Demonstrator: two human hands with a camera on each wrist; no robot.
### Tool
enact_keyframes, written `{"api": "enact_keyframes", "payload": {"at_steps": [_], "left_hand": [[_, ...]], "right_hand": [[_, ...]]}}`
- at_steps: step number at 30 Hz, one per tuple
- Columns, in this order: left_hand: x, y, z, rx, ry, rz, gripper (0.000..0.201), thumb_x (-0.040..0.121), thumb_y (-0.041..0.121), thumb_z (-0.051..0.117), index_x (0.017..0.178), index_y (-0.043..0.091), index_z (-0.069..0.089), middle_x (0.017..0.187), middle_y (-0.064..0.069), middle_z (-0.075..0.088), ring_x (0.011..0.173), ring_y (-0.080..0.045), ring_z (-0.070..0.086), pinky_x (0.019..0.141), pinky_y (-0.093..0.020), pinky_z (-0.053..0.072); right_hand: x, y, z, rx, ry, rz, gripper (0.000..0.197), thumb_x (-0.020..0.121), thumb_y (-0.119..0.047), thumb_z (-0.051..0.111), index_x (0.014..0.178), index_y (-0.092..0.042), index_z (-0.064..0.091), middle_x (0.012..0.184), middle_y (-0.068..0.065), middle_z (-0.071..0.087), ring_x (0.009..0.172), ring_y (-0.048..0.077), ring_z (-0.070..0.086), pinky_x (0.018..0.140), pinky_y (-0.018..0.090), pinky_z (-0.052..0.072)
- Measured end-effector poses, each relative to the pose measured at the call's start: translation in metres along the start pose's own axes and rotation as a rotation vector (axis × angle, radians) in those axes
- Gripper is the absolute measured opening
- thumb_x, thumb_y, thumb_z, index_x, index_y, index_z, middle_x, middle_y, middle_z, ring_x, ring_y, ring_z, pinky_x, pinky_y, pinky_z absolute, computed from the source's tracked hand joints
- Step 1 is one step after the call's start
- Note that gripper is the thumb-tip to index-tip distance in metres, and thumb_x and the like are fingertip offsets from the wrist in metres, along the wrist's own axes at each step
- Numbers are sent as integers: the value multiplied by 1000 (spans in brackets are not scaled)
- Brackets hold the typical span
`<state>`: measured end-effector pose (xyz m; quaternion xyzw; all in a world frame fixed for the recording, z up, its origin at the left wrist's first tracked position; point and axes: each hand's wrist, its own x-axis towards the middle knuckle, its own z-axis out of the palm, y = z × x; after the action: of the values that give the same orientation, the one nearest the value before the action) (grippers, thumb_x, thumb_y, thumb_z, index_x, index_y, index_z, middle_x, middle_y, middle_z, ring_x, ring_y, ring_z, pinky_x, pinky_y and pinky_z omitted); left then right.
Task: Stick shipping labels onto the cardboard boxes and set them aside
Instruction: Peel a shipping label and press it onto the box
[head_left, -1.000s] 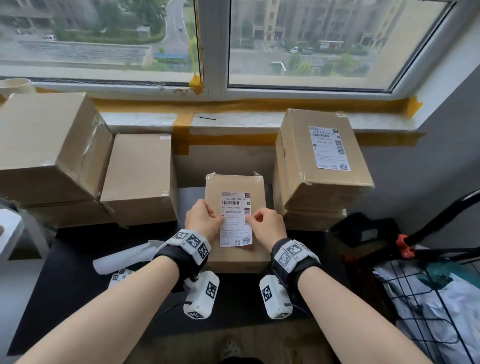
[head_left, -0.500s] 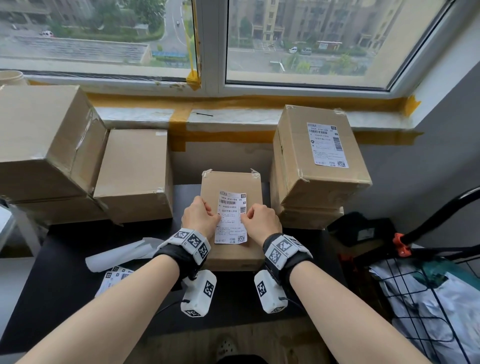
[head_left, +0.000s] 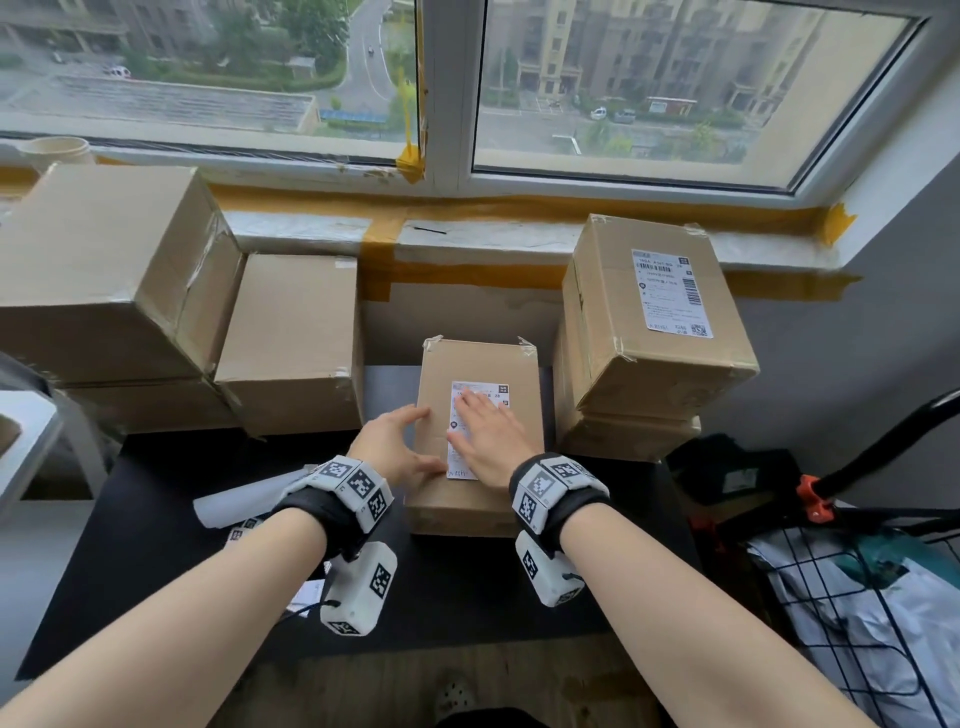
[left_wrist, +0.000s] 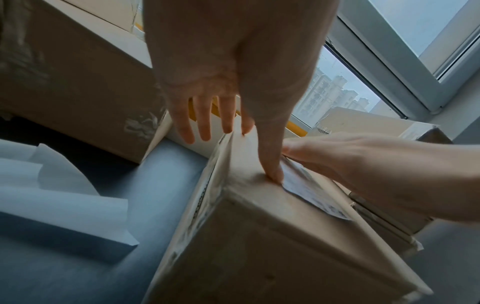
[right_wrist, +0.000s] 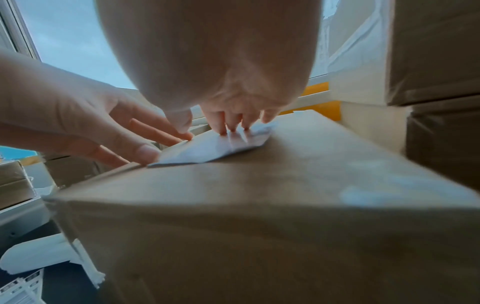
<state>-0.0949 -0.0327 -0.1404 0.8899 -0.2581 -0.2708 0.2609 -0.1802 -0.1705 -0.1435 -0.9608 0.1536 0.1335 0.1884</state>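
Pressing flat on shipping label with right hand, fingers straight and together, grip released, palm down over the label's middle. Left hand likewise released: thumb tip down on box top at the label's left edge, other fingers extended past the left rim of small cardboard box, as seen from the left wrist view. Box upright on dark desk, near its centre, label on the top face. Print on this label mostly covered; "28" legible at upper right, remainder too small. White backing paper lying left of the box on the desk. Farther right, stacked labelled box carrying second label with barcodes and QR code, text unreadable. Farther left, plain boxes against the windowsill.
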Motion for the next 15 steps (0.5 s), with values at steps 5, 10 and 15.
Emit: {"api": "enact_keyframes", "payload": {"at_steps": [5, 10, 15], "left_hand": [[-2, -5, 4, 38, -55, -67, 100, 60, 50, 81, 144, 38, 27, 135, -3, 53, 116, -21, 55, 96, -30, 46], [-5, -7, 3, -12, -73, -101, 104, 59, 48, 83, 144, 43, 22, 136, 3, 52, 122, -17, 52, 97, -29, 43], [-10, -5, 2, 26, -167, -84, 122, 55, 42, 87, 147, 38, 8, 138, 1, 50, 125, -17, 49, 102, -30, 41]], "right_hand": [[8, -4, 0, 27, -54, -9, 61, 101, -37, 26, 151, -11, 2, 160, 3, -3, 147, 14, -1, 120, 31, 1], [-1, 16, -9, 56, -43, 96, 60, 102, -36, 23, 150, -10, -1, 160, 5, -5, 147, 16, -2, 118, 30, 0], [-17, 18, 0, 16, -31, 111, 59, 102, -34, 22, 150, -8, -1, 160, 6, -4, 147, 16, -2, 120, 29, 0]]}}
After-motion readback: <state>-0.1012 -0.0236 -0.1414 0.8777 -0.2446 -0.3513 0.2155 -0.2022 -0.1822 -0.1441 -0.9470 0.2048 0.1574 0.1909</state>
